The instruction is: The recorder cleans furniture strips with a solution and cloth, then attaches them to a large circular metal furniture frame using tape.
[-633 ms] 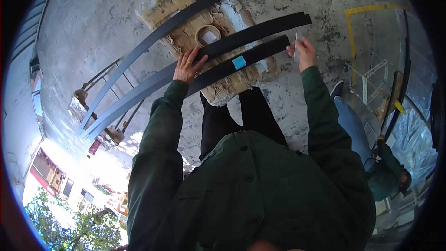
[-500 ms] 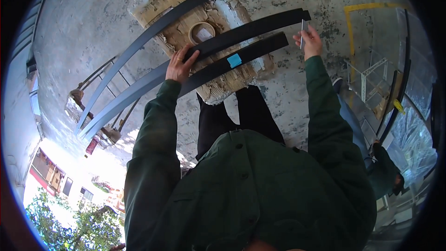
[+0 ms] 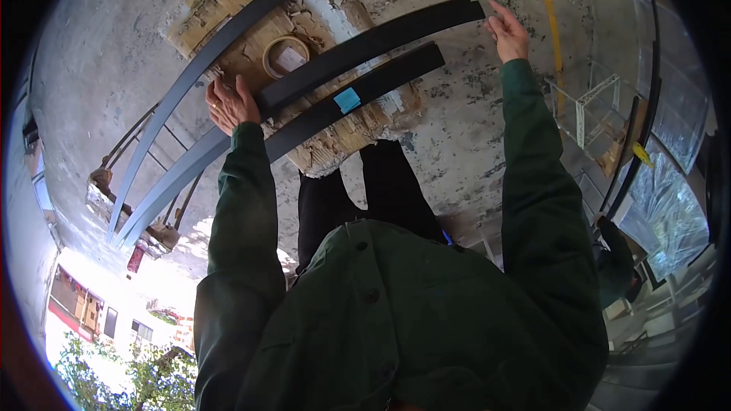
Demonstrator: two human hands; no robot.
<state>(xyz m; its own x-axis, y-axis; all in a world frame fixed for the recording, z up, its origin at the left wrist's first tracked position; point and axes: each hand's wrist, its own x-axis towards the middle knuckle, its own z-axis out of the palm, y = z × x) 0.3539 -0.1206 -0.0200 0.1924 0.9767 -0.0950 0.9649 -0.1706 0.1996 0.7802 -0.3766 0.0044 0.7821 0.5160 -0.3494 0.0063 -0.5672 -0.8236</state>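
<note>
Three long, curved dark strips lie over a worn padded bench. My left hand (image 3: pixel 232 106) rests across the middle strip (image 3: pixel 365 49), thumb spread from the fingers, which reach past its far edge. Just off that strip's right end is my right hand (image 3: pixel 509 34), one finger pointing out and the others bent. Whatever those bent fingers hold is hidden. Closest to my body lies the near strip (image 3: pixel 400 70), with a blue tape patch (image 3: pixel 347 100) on it. Beyond the middle one curves the far strip (image 3: pixel 251 24).
A roll of tan tape (image 3: pixel 268 63) lies on the padded bench (image 3: pixel 320 158). Left, a metal-framed stand (image 3: pixel 169 135) is under the strips. To the right are a white wire frame (image 3: pixel 598 95), plastic-wrapped panels (image 3: pixel 662 205) and another person's dark sleeve (image 3: pixel 615 255).
My left hand has slid left along the middle strip. My right hand is beyond its end, and the thin white stick seen in it earlier no longer shows. The view has shifted.
</note>
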